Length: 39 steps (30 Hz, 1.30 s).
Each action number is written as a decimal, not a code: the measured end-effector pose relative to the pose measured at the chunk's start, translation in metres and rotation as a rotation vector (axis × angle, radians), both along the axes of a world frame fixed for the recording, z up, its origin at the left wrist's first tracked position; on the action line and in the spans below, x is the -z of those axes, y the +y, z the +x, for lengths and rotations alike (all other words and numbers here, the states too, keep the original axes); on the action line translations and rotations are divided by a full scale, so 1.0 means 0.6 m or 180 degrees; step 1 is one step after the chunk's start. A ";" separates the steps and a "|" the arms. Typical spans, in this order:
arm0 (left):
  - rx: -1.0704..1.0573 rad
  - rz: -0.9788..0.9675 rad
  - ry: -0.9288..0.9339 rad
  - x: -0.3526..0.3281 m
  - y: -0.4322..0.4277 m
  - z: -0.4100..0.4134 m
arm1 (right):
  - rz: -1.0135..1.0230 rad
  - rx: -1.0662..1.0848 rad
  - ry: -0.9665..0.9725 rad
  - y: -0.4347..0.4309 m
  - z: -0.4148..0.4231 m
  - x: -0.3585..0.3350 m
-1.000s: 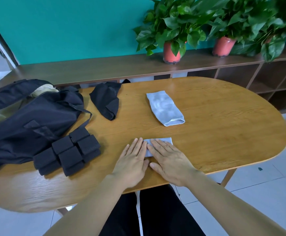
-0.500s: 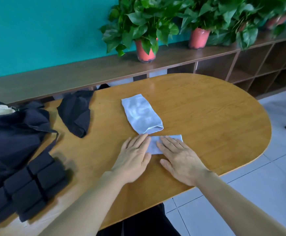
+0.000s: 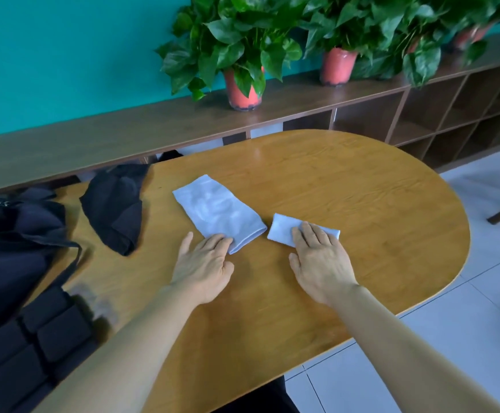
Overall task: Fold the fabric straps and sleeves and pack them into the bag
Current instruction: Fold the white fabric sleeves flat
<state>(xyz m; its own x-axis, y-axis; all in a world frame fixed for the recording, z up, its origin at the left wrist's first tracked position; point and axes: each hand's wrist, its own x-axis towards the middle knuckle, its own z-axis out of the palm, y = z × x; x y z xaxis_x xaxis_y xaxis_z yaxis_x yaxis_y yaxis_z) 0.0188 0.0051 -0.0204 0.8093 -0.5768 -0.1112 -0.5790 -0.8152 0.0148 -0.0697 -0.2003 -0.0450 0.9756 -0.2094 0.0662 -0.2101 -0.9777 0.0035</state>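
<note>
A long light-blue sleeve lies flat and unfolded on the wooden table. My left hand rests flat with its fingertips on the sleeve's near end. To the right sits a small folded light-blue sleeve; my right hand lies flat on it, fingers spread, covering its near part. A black fabric piece lies crumpled at the left. The black bag sits at the far left, with a stack of folded black straps in front of it.
A low wooden shelf unit runs behind the table, carrying potted plants in red pots. A teal wall rises behind. White tiled floor lies to the right of the table's rounded edge.
My right hand slid the folded sleeve to the right, away from the long sleeve. My left hand left it and moved onto the long sleeve's near end. The view swung right.
</note>
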 end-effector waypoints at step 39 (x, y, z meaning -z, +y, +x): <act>-0.0556 -0.0629 0.0085 0.009 0.103 -0.059 | 0.0268 -0.1047 0.0233 0.220 0.059 -0.025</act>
<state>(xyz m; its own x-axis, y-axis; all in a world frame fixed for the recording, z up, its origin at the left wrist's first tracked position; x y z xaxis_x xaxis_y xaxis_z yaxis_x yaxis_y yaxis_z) -0.0167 0.0668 -0.0259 0.8969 -0.4411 -0.0328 -0.4269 -0.8826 0.1970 -0.0342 -0.0685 -0.0299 0.9933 0.1153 -0.0107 0.1142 -0.9905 -0.0766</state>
